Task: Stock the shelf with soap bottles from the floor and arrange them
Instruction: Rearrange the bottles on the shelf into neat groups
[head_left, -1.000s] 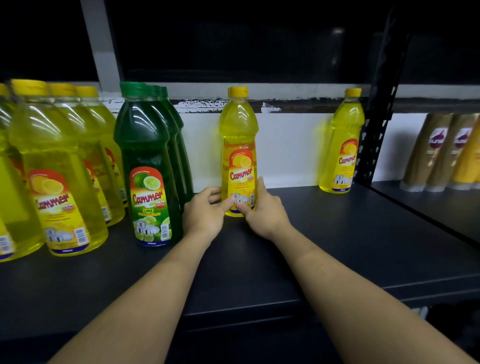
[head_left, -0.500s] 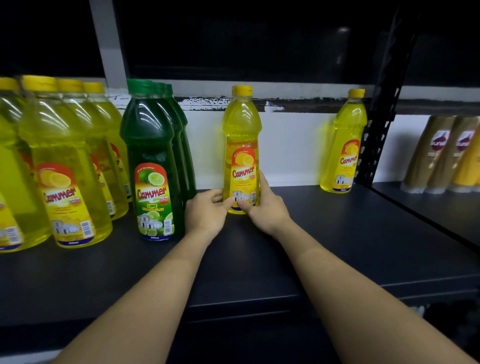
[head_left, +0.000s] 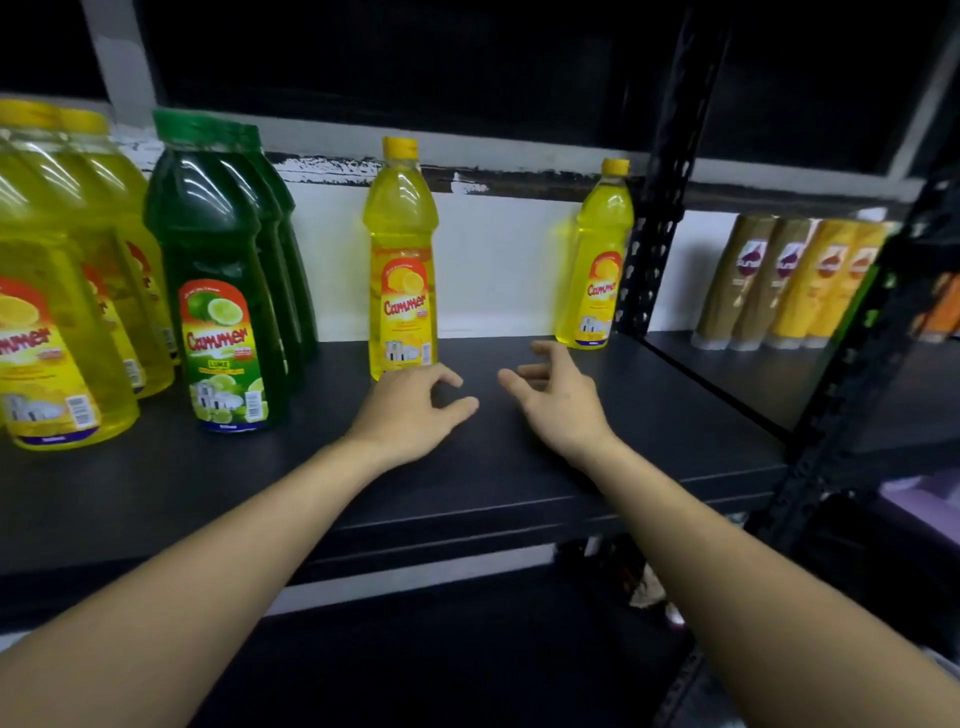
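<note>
Where both hands clasped the yellow soap bottle (head_left: 401, 260) a moment ago, they have now let go. It stands upright on the dark shelf (head_left: 519, 467), just beyond the left hand's (head_left: 410, 410) loosely curled, empty fingers. The right hand (head_left: 558, 397) has drifted rightward, fingers half spread, holding nothing.

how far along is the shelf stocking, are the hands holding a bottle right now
Done: big yellow bottles and green bottles stand in rows at the left of the shelf, and a small yellow bottle stands upright mid-shelf. In hand: nothing; the left hand and right hand are open and empty. Left: the wide bare gap up to the far yellow bottle.
</note>
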